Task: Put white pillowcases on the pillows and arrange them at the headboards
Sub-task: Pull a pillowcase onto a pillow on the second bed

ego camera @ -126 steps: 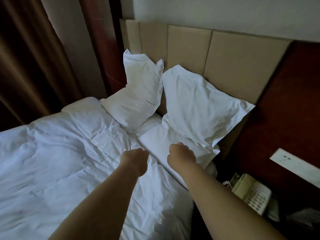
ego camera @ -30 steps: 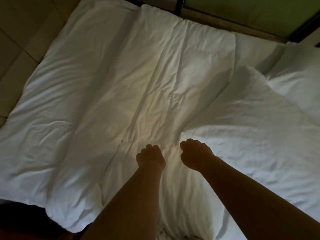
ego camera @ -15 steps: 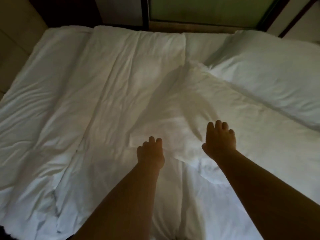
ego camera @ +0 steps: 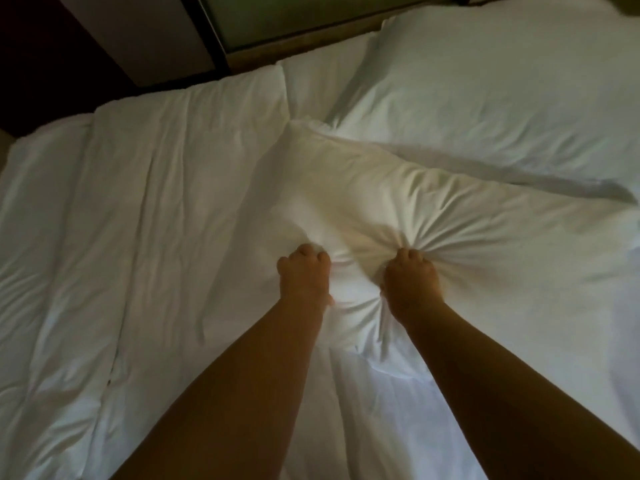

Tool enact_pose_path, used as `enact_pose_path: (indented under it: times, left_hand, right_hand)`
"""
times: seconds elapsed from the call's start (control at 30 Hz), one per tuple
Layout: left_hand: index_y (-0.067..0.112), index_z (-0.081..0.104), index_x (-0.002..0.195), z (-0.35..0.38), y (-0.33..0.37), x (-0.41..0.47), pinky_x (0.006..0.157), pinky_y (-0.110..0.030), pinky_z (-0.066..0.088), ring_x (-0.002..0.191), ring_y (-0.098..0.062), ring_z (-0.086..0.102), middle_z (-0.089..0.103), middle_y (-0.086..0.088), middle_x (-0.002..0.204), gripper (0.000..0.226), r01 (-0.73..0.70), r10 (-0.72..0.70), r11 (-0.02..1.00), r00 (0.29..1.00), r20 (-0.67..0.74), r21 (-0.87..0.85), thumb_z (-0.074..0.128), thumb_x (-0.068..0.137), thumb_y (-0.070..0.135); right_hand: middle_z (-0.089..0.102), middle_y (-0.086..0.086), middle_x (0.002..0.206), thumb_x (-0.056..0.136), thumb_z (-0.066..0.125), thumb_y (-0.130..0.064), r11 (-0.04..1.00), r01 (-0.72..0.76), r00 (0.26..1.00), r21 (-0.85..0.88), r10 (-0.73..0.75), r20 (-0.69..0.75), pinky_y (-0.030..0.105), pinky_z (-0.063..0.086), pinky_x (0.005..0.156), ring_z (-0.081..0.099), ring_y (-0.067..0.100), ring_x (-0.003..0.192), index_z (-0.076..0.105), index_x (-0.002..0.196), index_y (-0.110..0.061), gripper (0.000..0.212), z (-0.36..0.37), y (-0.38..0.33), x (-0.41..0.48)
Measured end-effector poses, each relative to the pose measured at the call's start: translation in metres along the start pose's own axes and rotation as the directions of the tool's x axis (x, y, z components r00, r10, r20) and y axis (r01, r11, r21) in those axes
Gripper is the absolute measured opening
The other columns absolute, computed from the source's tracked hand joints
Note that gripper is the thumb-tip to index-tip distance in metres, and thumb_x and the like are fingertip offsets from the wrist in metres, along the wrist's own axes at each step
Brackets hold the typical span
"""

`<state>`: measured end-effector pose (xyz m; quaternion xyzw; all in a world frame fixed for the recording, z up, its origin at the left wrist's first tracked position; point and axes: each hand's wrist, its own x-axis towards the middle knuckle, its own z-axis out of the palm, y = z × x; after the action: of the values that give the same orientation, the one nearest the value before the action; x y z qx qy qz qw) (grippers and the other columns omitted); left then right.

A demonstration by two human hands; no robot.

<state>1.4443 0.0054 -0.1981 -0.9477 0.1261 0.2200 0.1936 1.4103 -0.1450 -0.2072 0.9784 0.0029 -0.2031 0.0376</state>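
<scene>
Grip is deciding this step: we are judging that deep handfuls, taking stuffing as well as cloth, are what is needed for lifting the pillow whole, with both wrists staying level. Our left hand [ego camera: 304, 271] is clenching the near end of the white pillow [ego camera: 363, 202], fingers curling into the fabric. Our right hand [ego camera: 410, 278], just beside it, is bunching cloth into radiating creases. The pillow is lying on the bed's duvet [ego camera: 145, 209]; beyond it, a second pillow [ego camera: 502, 91] is resting near the far edge.
</scene>
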Motion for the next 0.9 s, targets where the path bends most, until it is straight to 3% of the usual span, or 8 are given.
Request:
enact_pose_path:
  times: [0.17, 0.37, 0.5, 0.63, 0.9]
  left_hand:
    - [0.017, 0.056, 0.125, 0.025, 0.019, 0.018, 0.084, -0.034, 0.045, 0.109, -0.022, 0.057, 0.055, -0.005, 0.121, 0.033, -0.007, 0.007, 1.000, 1.000, -0.013, -0.017, 0.056, 0.093, 0.029]
    - [0.014, 0.056, 0.124, 0.021, 0.023, 0.005, 0.089, -0.034, 0.045, 0.113, -0.021, 0.059, 0.060, -0.003, 0.122, 0.031, -0.061, 0.061, 0.998, 0.998, 0.019, 0.001, 0.044, 0.095, 0.010]
    - [0.018, 0.059, 0.118, 0.006, 0.003, -0.018, 0.091, -0.034, 0.041, 0.108, -0.021, 0.063, 0.064, 0.000, 0.116, 0.029, -0.096, 0.096, 0.995, 0.995, 0.024, 0.001, 0.049, 0.092, 0.010]
    - [0.024, 0.063, 0.114, -0.003, -0.015, -0.045, 0.089, -0.034, 0.041, 0.107, -0.019, 0.064, 0.065, 0.003, 0.113, 0.026, -0.102, 0.103, 0.994, 0.994, 0.039, -0.028, 0.050, 0.093, 0.017]
    - [0.028, 0.052, 0.132, 0.011, -0.053, -0.116, 0.107, -0.037, 0.036, 0.129, -0.019, 0.048, 0.052, 0.003, 0.139, 0.036, -0.200, 0.218, 0.969, 0.968, 0.122, -0.144, 0.036, 0.101, 0.036]
  right_hand:
    - [0.053, 0.011, 0.123, 0.093, 0.047, -0.009, 0.996, 0.085, 0.996, 0.028, -0.086, 0.016, 0.037, 0.044, 0.096, 0.048, 0.030, 0.117, 0.063, 0.115, -0.010, 0.027, 0.010, 0.001, 0.014]
    - [0.057, 0.013, 0.116, 0.093, 0.042, -0.003, 0.988, 0.142, 0.990, -0.064, -0.141, 0.026, 0.038, 0.046, 0.088, 0.052, 0.031, 0.111, 0.062, 0.111, -0.005, 0.027, 0.014, -0.010, 0.010]
    - [0.058, 0.010, 0.114, 0.092, 0.041, -0.006, 0.993, 0.103, 0.994, -0.051, -0.105, -0.033, 0.037, 0.044, 0.087, 0.053, 0.030, 0.107, 0.058, 0.115, -0.008, 0.029, 0.002, -0.014, -0.005]
    - [0.060, 0.009, 0.118, 0.094, 0.040, -0.008, 0.994, 0.108, 0.994, -0.034, -0.107, 0.020, 0.036, 0.044, 0.092, 0.054, 0.029, 0.112, 0.060, 0.117, -0.011, 0.031, -0.022, -0.018, -0.022]
    - [0.055, 0.013, 0.124, 0.096, 0.031, -0.005, 0.991, 0.119, 0.986, 0.059, -0.125, 0.107, 0.039, 0.042, 0.099, 0.051, 0.030, 0.117, 0.054, 0.123, -0.006, 0.035, -0.051, -0.044, -0.092]
